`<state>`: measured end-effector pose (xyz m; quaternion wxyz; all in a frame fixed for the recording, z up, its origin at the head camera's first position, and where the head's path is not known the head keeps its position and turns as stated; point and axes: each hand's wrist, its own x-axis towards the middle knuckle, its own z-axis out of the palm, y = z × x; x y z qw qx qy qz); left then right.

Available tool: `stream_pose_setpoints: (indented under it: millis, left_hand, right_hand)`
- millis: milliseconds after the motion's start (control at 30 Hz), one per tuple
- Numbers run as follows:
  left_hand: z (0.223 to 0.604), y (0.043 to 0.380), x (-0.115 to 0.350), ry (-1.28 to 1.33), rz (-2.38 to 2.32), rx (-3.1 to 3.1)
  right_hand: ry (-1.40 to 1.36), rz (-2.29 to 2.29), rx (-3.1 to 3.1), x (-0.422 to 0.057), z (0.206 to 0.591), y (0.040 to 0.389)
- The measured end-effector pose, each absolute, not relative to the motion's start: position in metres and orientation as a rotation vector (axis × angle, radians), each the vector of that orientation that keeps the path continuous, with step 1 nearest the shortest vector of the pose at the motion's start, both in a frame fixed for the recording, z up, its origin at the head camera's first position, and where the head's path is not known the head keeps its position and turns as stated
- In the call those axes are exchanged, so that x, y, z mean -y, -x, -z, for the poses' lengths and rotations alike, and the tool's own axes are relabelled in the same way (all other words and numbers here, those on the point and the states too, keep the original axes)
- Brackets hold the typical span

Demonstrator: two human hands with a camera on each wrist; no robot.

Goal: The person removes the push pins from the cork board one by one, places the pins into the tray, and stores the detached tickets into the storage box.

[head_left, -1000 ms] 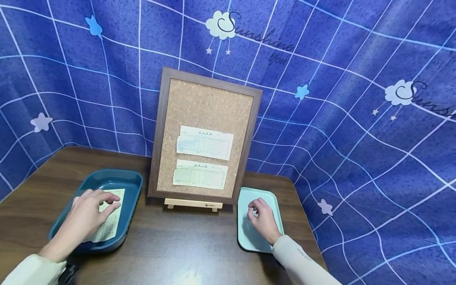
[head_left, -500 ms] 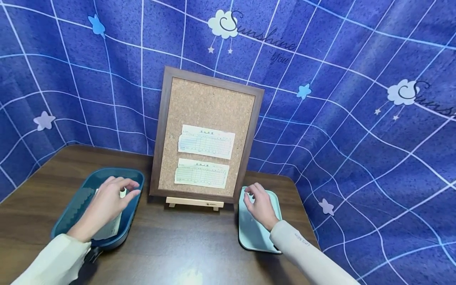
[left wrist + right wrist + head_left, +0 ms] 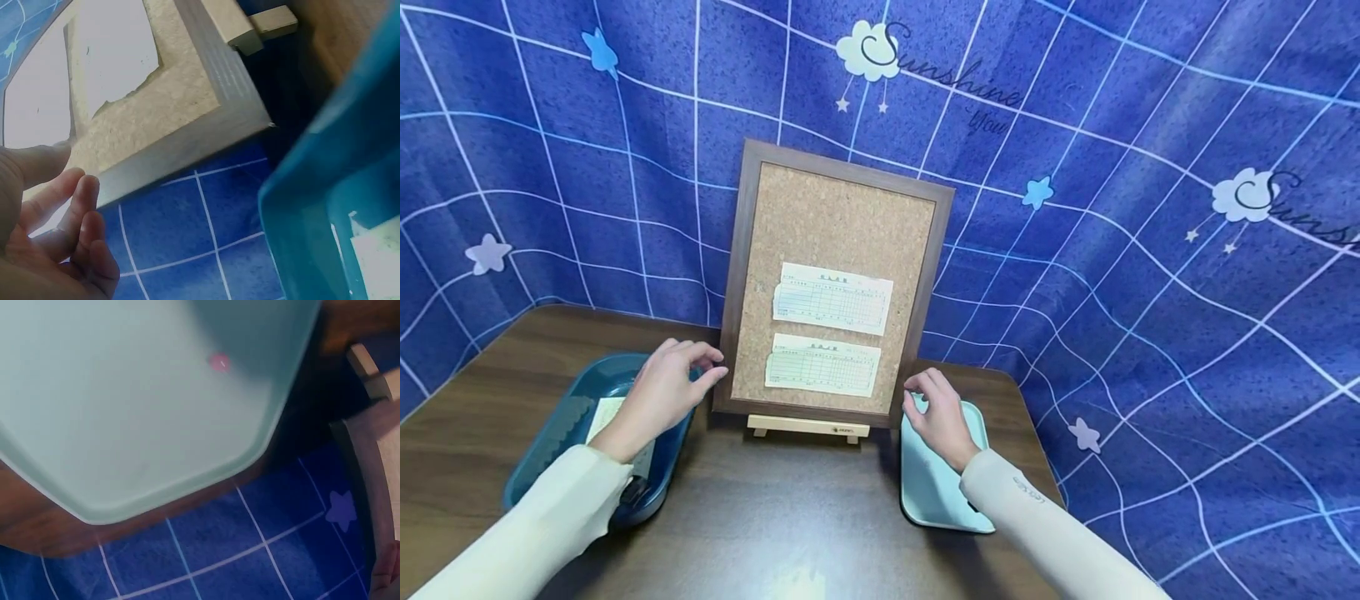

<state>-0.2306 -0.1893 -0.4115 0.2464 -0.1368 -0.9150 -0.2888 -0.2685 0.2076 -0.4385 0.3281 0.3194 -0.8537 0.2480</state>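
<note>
two slips [image 3: 833, 298] sit one above the other on the lower half of a brown-framed cork board [image 3: 846, 221]. both are white, wide and printed with a ruled grid; the print of the upper one looks bluish, that of the lower slip [image 3: 822, 367] green. their left edges are uneven, and a narrow band of cork shows between them.

the left hand [image 3: 666, 383] is at the board's left edge, its thumb and forefinger curved and a little apart, with nothing visible between the tips; the other fingers bend loosely. the right hand [image 3: 942, 421] is by the board's lower right corner, over the far end of the mint tray [image 3: 936, 492], its thumb and forefinger curved in the same way with a gap between. whether either hand touches the frame i cannot tell.

the left arm hides part of the blue tray [image 3: 662, 471] and of the pale paper [image 3: 602, 412] in it. in the left wrist view the slips are washed out and their print is lost. the right wrist view catches only fingertips at its corner, and a blurred pink dot [image 3: 219, 362] on the mint tray, too soft to identify.
</note>
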Motion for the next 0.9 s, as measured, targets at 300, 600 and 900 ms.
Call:
stream_pose_setpoints:
  millis: [300, 600, 900]
  left_hand:
    - [0.399, 0.249, 0.176, 0.402, 0.808, 2.449]
    - [0.385, 0.266, 0.168, 0.366, 0.849, 2.456]
    - [0.366, 0.28, 0.153, 0.329, 0.896, 2.473]
  right_hand:
    - [-0.863, -0.629, 2.235, -0.202, 0.411, 0.279]
    - [-0.905, -0.613, 2.25, -0.182, 0.391, 0.291]
    - [-0.923, -0.561, 2.251, -0.148, 0.365, 0.302]
